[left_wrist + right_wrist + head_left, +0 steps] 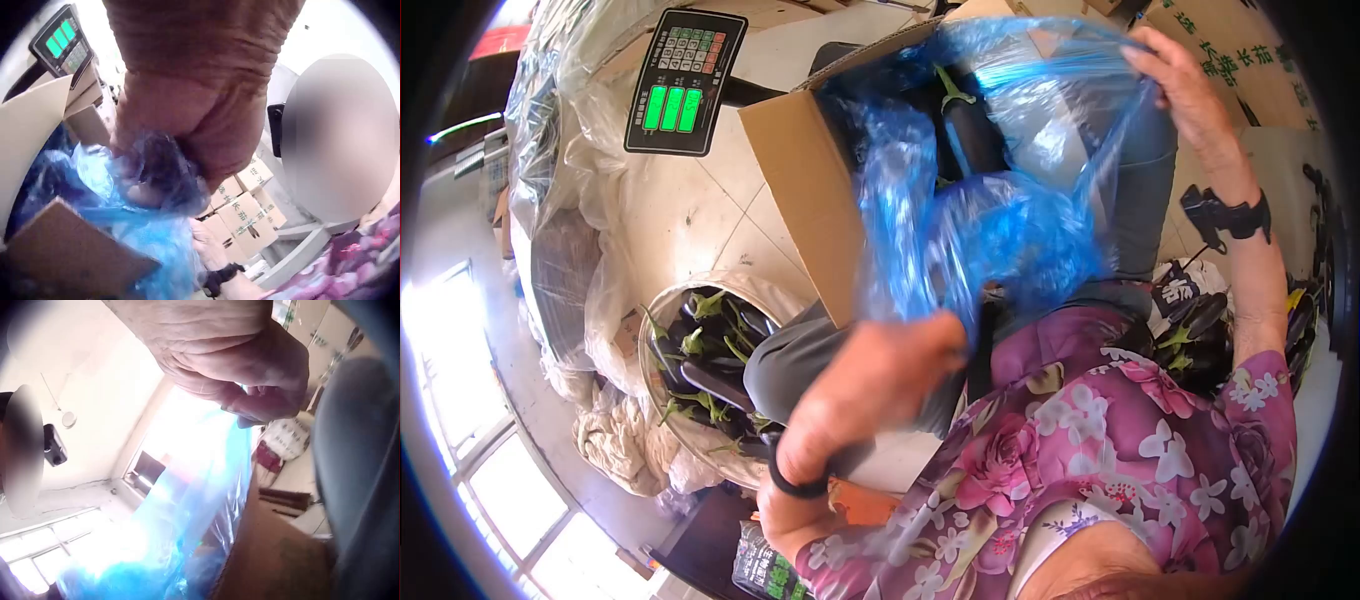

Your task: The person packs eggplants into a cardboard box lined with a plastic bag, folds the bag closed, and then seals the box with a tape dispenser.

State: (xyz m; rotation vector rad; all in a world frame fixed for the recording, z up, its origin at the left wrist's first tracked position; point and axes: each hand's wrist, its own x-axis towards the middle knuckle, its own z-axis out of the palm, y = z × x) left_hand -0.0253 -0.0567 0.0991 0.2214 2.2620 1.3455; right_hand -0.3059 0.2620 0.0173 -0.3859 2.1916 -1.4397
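- Purple floral clothing (1040,450) fills the lower part of the head view, nearest the camera, with grey trousers (785,365) past it.
- Open cardboard box (805,190): stands by the person's legs, a brown side panel facing the white container.
- Blue plastic bag (1020,235): lines the box and spills in crumpled folds over its near side; its far edge is drawn up toward the right hand.
- Dark eggplant (972,130): lies inside the box, within the opening of the bag, its green stem end pointing away from the person.
- Right hand (1185,85): grips the bag's upper edge, fingers curled round the film; the right wrist view shows the film hanging from them. A black strap (1245,215) circles that wrist.
- Left hand (880,375): blurred in the head view, but it seems to be closed on the bag's near edge, with film bunched over the fingers in the left wrist view. A black band (795,480) is on that wrist.
- White container (650,375): stands left of the legs, holding more eggplants (710,350) with green stems.
- Scale display (687,80): lit green, beyond the box's left side.
- Other eggplants (1200,345): lie beside the person's right side, near cartons (1230,50) with green print.
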